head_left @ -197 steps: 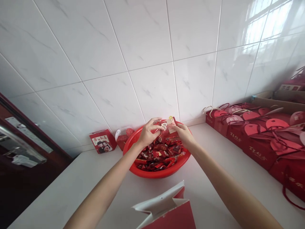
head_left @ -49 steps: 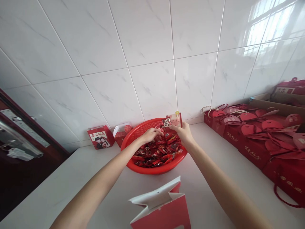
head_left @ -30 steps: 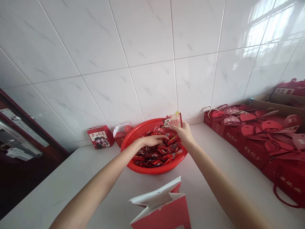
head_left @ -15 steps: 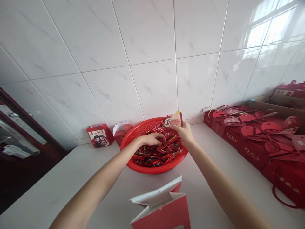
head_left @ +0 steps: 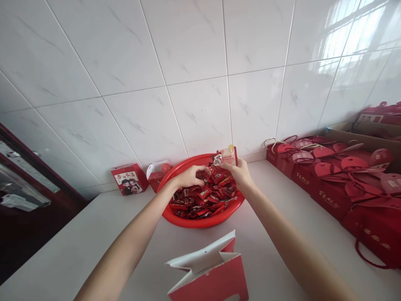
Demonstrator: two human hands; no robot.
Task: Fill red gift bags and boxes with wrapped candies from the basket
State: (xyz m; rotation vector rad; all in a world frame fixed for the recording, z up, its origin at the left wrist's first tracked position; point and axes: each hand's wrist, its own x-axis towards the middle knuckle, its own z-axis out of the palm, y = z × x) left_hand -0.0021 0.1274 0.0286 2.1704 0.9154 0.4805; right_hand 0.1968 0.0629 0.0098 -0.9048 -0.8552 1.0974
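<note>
A round red plastic basket [head_left: 200, 223] holds many small red-wrapped candies [head_left: 203, 200]. My left hand [head_left: 191, 176] is over the candies towards the back left, thumb and forefinger apart and curved downward. Its other fingers are partly hidden. My right hand [head_left: 239, 172] grips a red-and-cream packet [head_left: 228, 157] with dark lettering, held upright at the basket's back right rim. In front of the basket stands a red paper gift bag [head_left: 213, 278] with a white inside, its top gaping.
Left of the basket, a red box with a printed couple [head_left: 130, 180] and a smaller red-and-white box [head_left: 155, 175] stand by the tiled wall [head_left: 138, 117]. Rows of red gift boxes [head_left: 326, 192] with cord handles line the right side, near a cardboard carton [head_left: 351, 136].
My left hand has shifted left and back over the candies, its thumb and forefinger spreading apart. The right hand keeps the packet nearly where it was. The view has turned slightly.
</note>
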